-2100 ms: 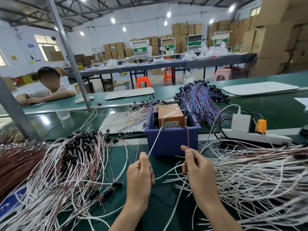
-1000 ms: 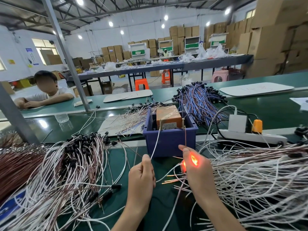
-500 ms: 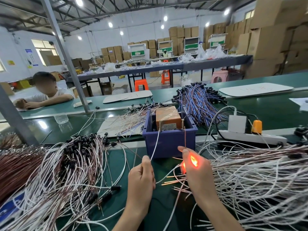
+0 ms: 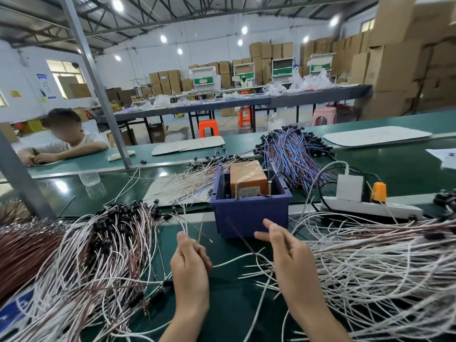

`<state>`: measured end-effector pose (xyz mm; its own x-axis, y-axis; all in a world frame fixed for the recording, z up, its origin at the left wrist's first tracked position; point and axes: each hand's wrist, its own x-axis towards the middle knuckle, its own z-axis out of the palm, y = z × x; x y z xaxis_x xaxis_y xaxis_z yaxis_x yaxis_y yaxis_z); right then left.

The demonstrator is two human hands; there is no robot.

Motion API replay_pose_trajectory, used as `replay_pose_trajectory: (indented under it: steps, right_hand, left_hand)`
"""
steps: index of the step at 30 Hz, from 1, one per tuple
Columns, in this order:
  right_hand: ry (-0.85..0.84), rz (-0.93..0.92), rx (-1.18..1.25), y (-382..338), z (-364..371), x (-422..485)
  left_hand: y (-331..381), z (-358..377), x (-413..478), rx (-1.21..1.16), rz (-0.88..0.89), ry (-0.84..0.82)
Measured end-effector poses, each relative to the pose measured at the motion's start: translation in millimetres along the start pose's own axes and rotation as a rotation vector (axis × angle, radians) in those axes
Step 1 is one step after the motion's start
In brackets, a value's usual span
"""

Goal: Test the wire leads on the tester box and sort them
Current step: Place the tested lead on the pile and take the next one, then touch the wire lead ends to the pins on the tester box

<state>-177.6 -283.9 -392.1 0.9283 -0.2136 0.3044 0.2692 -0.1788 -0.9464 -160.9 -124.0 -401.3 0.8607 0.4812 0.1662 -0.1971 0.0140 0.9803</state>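
Gripping a wire lead in curled fingers, the left hand sits low over the green bench, just in front of the blue bin, with the white strand rising out of the fist. The right hand is beside it, fingers loose and spread, and nothing is pinched that I can make out; a blurred brown strand crosses close by its thumb. These leads look feather-light, thin and floppy, and likely to snag on their neighbours. I'd take one near the bare tip, thumb against forefinger, and gently, since stripped ends probably bend easily. Now the bin: it holds the orange tester box, with two upright metal posts at its near edge and no wire touching them. Left of the hands lies a heap of black-capped leads. To the right is a tangle of white leads, and behind the bin a blue bundle.
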Motion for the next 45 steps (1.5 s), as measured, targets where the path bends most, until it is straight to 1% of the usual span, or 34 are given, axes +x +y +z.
replay_pose_trajectory:
  steps: [3,5,9,12,15,18,20,22,26,27,29,32,35,38,40,42,43,45]
  right_hand:
    - [0.092,-0.004,0.068,-3,-8,4]
    - [0.14,0.017,0.165,-7,-13,9]
    - [0.206,0.075,0.255,-20,-34,29]
    - [0.264,0.094,0.303,-36,-67,53]
    - [0.387,0.117,0.355,-45,-110,78]
    - [0.463,0.131,0.336,-41,-154,95]
    - [0.509,0.159,0.261,-35,-180,103]
    - [0.556,0.164,0.086,-33,-201,107]
    - [0.559,0.028,-0.528,-33,-218,105]
    - [0.558,-0.008,-0.649,-34,-216,105]
    - [0.519,-0.094,-0.782,-37,-203,102]
    - [0.39,-0.218,-0.812,-43,-164,90]
    - [0.176,-0.339,-0.772,-41,-105,66]
    - [-0.046,-0.41,-0.791,-27,-44,42]
    - [-0.193,-0.344,-0.81,-14,-13,33]
    - [-0.33,-0.193,-0.847,1,7,28]
    - [-0.373,-0.144,-0.893,9,14,26]
    - [-0.377,-0.141,-0.99,22,22,23]
  left_hand:
    - [-4,-1,3,0.097,0.038,0.042]
    - [-7,-3,5,0.175,0.039,0.056]
    - [-8,-6,8,0.175,-0.012,0.063]
    - [-10,-6,10,0.191,-0.018,0.056]
    - [-11,-4,9,0.233,-0.01,0.032]
    - [-11,-3,9,0.227,-0.02,0.025]
    - [-11,-3,10,0.237,-0.023,0.028]
    - [-12,-4,11,0.245,-0.024,0.028]
    - [-13,-4,12,0.265,0.0,0.024]
    - [-13,-4,13,0.272,0.009,0.026]
    - [-14,-3,14,0.29,0.012,0.03]
    - [-14,1,12,0.316,0.026,0.018]
    - [-13,3,10,0.354,0.034,-0.007]
    - [-8,5,11,0.346,-0.013,-0.077]
    - [-2,3,15,0.369,-0.001,-0.122]
    - [9,-5,23,0.428,0.062,-0.149]
    - [15,-12,29,0.455,0.095,-0.154]
    - [24,-29,48,0.527,0.161,-0.15]
